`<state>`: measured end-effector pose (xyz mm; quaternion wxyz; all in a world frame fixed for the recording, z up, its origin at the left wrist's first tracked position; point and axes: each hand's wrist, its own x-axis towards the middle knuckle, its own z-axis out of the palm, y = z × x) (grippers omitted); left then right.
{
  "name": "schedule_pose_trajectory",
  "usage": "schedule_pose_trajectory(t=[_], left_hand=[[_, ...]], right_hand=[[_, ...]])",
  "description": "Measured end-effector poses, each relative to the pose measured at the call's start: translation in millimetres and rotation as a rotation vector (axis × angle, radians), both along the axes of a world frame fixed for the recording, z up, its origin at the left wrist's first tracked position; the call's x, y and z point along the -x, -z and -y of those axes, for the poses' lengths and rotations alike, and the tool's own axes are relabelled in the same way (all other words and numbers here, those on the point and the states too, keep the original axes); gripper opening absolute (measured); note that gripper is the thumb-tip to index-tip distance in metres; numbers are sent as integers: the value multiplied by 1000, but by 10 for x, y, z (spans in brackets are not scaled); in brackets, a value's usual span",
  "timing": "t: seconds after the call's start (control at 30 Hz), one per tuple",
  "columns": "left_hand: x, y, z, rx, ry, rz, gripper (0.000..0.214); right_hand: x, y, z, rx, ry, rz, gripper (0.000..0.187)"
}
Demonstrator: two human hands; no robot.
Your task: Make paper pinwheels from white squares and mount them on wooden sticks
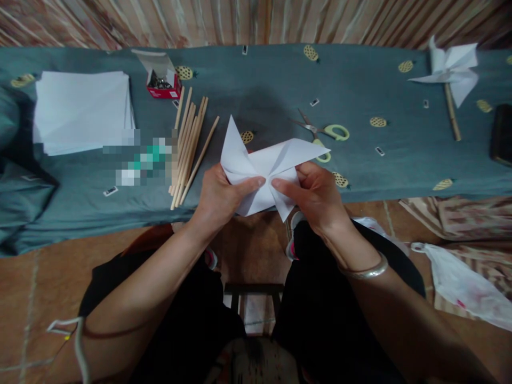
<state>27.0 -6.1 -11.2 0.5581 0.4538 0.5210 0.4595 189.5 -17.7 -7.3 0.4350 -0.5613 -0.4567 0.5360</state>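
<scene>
A white paper pinwheel (264, 160) is held up over the front edge of the cloth-covered table. My left hand (222, 194) grips its left side, with the thumb pressed near the centre where the blades fold in. On the other side my right hand (316, 194) holds it the same way, thumb close to the left one. The fingers of both hands are mostly hidden behind the paper. Just beyond the right blade lie scissors (320, 130) with light green handles, partly covered by the blade tip. Several wooden sticks (190, 149) lie left of my left hand.
A stack of white paper (82, 109) lies at the left, near an open red box (164, 88) of small metal pieces. A blurred green-and-white item (146, 160) is by the sticks. A pinwheel on a stick (452, 69) and a dark object (502, 133) lie at the right.
</scene>
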Motion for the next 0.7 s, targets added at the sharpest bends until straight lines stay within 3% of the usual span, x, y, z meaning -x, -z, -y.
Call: schedule_pose_trajectory(t=[0.27,0.7], left_hand=[[2,-3,-5,-17,-5,-54,40],[-12,7,-9,13,3,-5,42]], right_hand=[[-10,10,10,-36,20,92,25],[25,-62,32,-72,12,235,29]])
